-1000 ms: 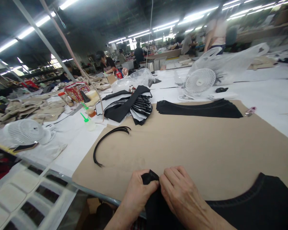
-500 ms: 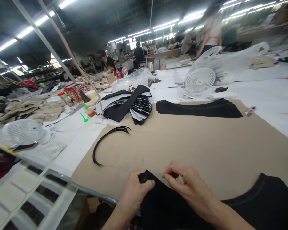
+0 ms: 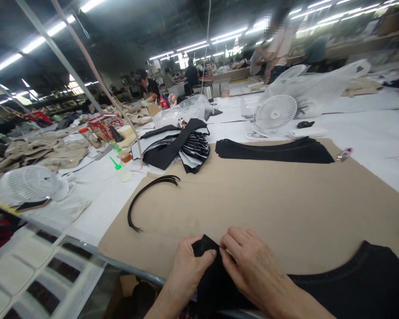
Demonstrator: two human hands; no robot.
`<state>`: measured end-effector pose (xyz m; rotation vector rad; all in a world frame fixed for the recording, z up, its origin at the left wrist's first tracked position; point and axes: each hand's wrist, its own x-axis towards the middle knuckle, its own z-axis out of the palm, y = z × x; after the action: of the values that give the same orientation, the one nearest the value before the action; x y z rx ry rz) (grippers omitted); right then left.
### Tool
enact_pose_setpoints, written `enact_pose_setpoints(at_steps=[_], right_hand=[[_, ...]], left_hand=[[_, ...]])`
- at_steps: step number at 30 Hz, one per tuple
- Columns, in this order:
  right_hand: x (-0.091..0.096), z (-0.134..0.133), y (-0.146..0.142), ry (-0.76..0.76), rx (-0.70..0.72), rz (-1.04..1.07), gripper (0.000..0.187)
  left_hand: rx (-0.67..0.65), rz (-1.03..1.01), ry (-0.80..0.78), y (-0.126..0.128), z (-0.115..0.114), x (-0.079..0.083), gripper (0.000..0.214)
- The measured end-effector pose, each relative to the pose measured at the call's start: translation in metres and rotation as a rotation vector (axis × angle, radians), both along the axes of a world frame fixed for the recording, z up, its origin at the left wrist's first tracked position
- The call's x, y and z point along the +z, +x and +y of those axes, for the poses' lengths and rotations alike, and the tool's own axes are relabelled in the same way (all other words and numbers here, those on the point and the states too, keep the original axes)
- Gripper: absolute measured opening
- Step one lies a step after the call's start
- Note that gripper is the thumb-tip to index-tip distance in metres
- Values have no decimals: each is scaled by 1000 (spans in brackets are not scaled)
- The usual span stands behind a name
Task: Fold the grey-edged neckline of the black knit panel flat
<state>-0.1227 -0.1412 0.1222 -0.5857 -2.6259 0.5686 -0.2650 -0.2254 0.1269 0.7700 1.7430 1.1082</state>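
At the table's front edge, my left hand (image 3: 187,268) pinches the top corner of a black fabric piece (image 3: 210,285) between thumb and fingers. My right hand (image 3: 257,270) is closed at the same piece, its thumb and fingertips pinching the upper edge just right of the left thumb. The lower part of the fabric hangs toward me, partly covered by my right hand and forearm. Another stretch of black fabric (image 3: 362,283) with a curved, stitched edge lies to the right; whether it joins the held piece is hidden by my forearm.
Beneath is a brown paper sheet (image 3: 252,195). On it lie black cords (image 3: 136,199) and a stack of black strips (image 3: 272,150). Striped and black pieces (image 3: 176,146), green-capped bottles (image 3: 119,170), and two white fans (image 3: 275,113) stand farther back. People work in the background.
My right hand has moved left and closed onto the fabric edge beside my left hand. The left hand keeps its hold, nearly unmoved. A background person has shifted left.
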Motion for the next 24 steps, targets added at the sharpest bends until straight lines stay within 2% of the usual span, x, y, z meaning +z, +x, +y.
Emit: enact_pose_setpoints(at_steps=[3,9,13,16,19,24], right_hand=[[4,1,0,-28,21,3,18],[18,9,3,-426,48,-12,18],[22,17,5,-568,72,30,15],[23,22,9,-603,70,84,15],[16,23,9,-575,25,66,6],[-5,15,-1,-623,0,-58,30]], left_hand=[[6,-14,1,-1,-1,-3,21],[15,-123,17,-2,-2,-9,14],[47,-144,-9,-4,-2,-12,17],[87,-185,-4,-8,-1,-16,20],[85,-198,20,-10,0,-20,21],[79,-275,0,-10,3,-22,25]])
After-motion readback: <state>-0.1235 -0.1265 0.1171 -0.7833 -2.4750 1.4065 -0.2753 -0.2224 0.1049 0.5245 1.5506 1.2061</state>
